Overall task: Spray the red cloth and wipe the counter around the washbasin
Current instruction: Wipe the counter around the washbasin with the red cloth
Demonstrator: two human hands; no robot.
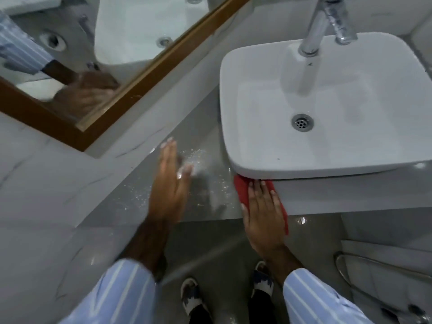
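My right hand (264,213) lies flat on the red cloth (242,190), pressing it onto the grey counter (140,197) just under the front left corner of the white washbasin (254,108). The cloth's far edge is tucked beneath the basin's rim, and part of it hangs past the counter's front edge. My left hand (169,185) hovers flat over the counter to the left of the basin, fingers straight and together, holding nothing. Water droplets or spray speckle the counter (205,157) around it. No spray bottle is in view.
A wood-framed mirror (149,71) leans along the wall at the left and reflects my left hand. A chrome tap (313,31) rises behind the basin. A toilet (383,277) stands low at the right. My feet in slippers (191,298) are on the grey floor.
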